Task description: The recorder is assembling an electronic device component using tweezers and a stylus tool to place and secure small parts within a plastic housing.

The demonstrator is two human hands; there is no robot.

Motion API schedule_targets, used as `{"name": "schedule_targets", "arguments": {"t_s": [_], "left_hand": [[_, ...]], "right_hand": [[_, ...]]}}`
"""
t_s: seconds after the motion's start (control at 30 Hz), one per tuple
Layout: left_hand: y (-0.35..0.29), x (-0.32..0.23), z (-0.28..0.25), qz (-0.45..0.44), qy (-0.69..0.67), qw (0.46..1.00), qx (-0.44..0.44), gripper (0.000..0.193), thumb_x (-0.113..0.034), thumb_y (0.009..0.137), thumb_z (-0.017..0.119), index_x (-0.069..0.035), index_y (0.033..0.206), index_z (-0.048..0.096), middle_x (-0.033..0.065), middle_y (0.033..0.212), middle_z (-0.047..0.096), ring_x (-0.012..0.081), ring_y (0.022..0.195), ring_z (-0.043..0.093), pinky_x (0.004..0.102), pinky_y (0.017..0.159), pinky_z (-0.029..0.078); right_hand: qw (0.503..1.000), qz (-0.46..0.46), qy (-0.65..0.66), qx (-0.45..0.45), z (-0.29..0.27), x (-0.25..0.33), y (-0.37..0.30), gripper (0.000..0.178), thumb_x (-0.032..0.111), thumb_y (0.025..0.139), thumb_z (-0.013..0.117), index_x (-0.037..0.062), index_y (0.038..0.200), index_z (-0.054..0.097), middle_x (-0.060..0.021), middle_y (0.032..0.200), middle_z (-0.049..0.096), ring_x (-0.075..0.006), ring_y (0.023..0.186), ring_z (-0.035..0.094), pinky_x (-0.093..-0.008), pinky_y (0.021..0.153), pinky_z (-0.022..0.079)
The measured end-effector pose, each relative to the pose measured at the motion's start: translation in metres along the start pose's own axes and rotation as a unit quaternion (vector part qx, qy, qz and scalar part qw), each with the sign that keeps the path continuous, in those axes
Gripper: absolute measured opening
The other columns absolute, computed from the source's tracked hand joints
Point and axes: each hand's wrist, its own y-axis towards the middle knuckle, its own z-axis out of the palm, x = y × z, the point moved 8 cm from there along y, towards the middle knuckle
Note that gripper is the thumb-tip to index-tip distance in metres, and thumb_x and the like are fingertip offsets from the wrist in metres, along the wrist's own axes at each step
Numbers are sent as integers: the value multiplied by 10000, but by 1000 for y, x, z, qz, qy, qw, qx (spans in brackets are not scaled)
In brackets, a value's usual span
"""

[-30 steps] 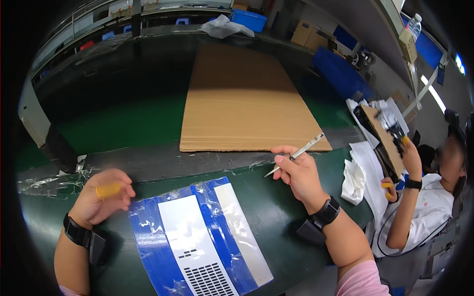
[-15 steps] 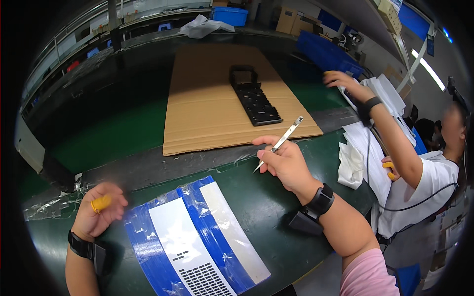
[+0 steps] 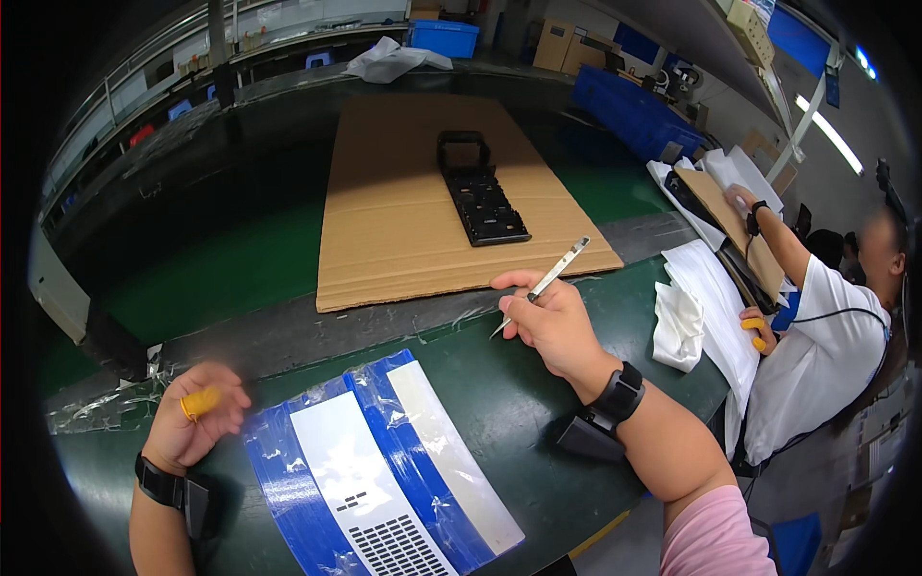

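My right hand (image 3: 557, 322) is closed around silver tweezers (image 3: 562, 267), their fine tip pointing down and left above the green bench. At the lower left my left hand (image 3: 197, 413), slightly blurred, is raised with loosely curled fingers apart and nothing in it; a yellow finger cot (image 3: 201, 403) covers one digit. Between my hands lies a blue board (image 3: 389, 422) wrapped in clear tape. On it is a white sheet (image 3: 336, 437) with rows of small black rectangular stickers (image 3: 394, 542). Farther off, a black plastic frame part (image 3: 488, 209) rests on a flat cardboard sheet (image 3: 384, 211).
On the right a co-worker (image 3: 826, 355) handles a cardboard-brown panel (image 3: 735, 235) over white wrapping. A crumpled white cloth (image 3: 678, 326) lies near my right hand. Blue bins (image 3: 634, 110) and a crumpled plastic bag (image 3: 396, 60) stand beyond; a grey post (image 3: 67, 288) rises at left.
The co-worker's arm has moved lower, and a brown panel now shows under that hand. My hands keep nearly the same pose. The black part appears slightly farther left on the cardboard.
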Motion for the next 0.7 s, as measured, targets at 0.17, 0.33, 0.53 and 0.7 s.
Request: {"name": "schedule_targets", "arguments": {"t_s": [0.17, 0.33, 0.53, 0.7], "left_hand": [[1, 0, 1, 2, -3, 1000, 7, 188, -100, 840, 535, 12, 991, 530, 165, 834, 598, 192, 665, 608, 269, 595, 523], [2, 1, 0, -2, -5, 1000, 8, 185, -90, 841, 527, 13, 995, 529, 171, 841, 598, 193, 670, 609, 266, 596, 522], [7, -1, 1, -15, -16, 1000, 1, 199, -124, 843, 521, 21, 979, 531, 178, 838, 600, 204, 669, 606, 282, 572, 512], [-1, 4, 4, -178, 154, 965, 113, 237, -189, 864, 505, 32, 940, 543, 155, 789, 616, 192, 632, 605, 271, 570, 495]], "right_hand": [[1000, 0, -16, 13, 1, 0, 0, 222, 36, 802, 536, -42, 1010, 534, 24, 596, 492, -45, 486, 473, -161, 431, 345], [999, 23, 32, -9, -3, -2, 1, 168, 24, 789, 523, -39, 941, 552, 21, 595, 491, -44, 459, 450, -171, 436, 370], [999, 8, 52, -6, -8, 0, 1, 151, 38, 769, 532, -14, 909, 554, -3, 662, 514, -66, 512, 500, -187, 476, 394], [996, -14, 74, -45, -15, -3, 3, 126, 43, 769, 519, -7, 878, 554, -12, 667, 522, -76, 508, 501, -201, 472, 394]]}}
